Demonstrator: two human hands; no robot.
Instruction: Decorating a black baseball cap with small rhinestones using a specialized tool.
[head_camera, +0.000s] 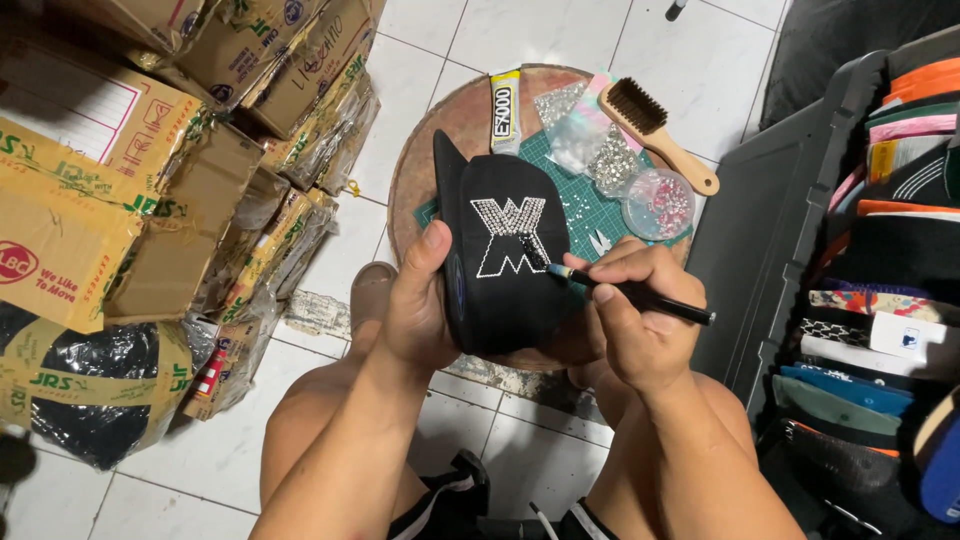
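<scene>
Overhead, a white tiled floor (520, 40) takes up most of the view, with taped cardboard boxes (150, 130) heaped along the left and a dark bin (790, 200) of stacked caps (880, 290) on the right. Between them sits a round wooden stool (440, 130) topped by a green cutting mat (590, 205). Over its near edge the person holds a black cap (500, 260), crown up and brim pointing away, with a rhinestone emblem (512, 235) on its front. Their left hand (415, 305) grips the cap's left side, thumb pressed on the crown beside the emblem. Their right hand (640, 310) is clenched around a black pen-like tool (640, 295), whose pale tip touches the emblem's lower right corner. On the stool beyond the cap lie a wooden brush (655, 130), a glue tube (506, 108) just past the brim, clear bags of stones (585, 135) and a small round dish (658, 203) of pinkish stones, all near one another. Small white tweezers (600, 240) rest on the mat just above the right hand.
</scene>
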